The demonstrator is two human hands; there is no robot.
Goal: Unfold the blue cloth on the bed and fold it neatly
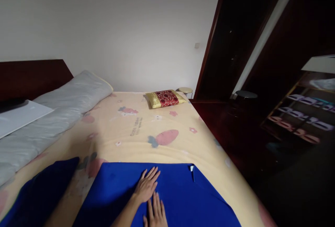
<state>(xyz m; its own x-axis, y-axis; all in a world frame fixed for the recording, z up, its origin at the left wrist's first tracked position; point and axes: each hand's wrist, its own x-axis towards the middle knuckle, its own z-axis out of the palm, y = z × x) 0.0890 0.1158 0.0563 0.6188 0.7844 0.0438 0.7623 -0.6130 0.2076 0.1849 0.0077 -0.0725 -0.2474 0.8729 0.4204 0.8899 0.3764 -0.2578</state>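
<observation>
**Blue cloth pressed flat under two open palms**

Blue fabric lay beneath both hands, and the fingers were spread flat and gripped nothing. The left hand (146,186) rested palm down near the middle of the blue cloth (167,192), fingers fanned toward its far edge. The right hand (156,212) lay just beside it, nearer the person, fingers straight and close together, partly cut off by the bottom of the view.

The cloth sat on the near end of the bed, over a yellow sheet (146,129) printed with pink carrots. A small white tag (192,168) showed at the cloth's far right corner, where an edge was turned over. Left of the cloth lay a second dark blue piece (42,192). Well beyond the cloth, a red and gold cushion (165,99) sat at the far edge of the bed, and a grey bolster (60,111) ran along the headboard side.

By the look of it, the step in hand was smoothing the cloth. The next move seemed to call for the palms to sweep outward toward the edges, pressing evenly so that the turned corner lay flat.
</observation>
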